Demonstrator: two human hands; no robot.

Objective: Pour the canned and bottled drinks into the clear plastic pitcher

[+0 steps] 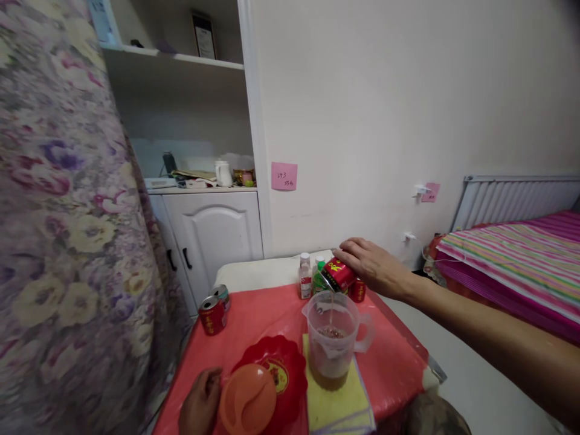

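Observation:
My right hand (369, 266) grips a red drink can (338, 274), tilted with its opening down to the left. A thin stream of liquid falls from it into a clear plastic measuring jug (330, 356). Brownish liquid and some froth show inside the jug, which stands on a yellow cloth (333, 411) with its handle to the right. My left hand (200, 402) is low at the left with its fingers curled, close beside an orange plastic bowl (248, 399). Whether it holds anything is hidden. The bowl overlaps a red scalloped plate (294, 368).
A red can (212, 315) and a bluish can (222, 294) stand at the table's left. Behind the jug are a small white-capped bottle (305, 278), a green-capped bottle (319, 279) and another red can (357, 291). A red sheet (254, 308) covers the table.

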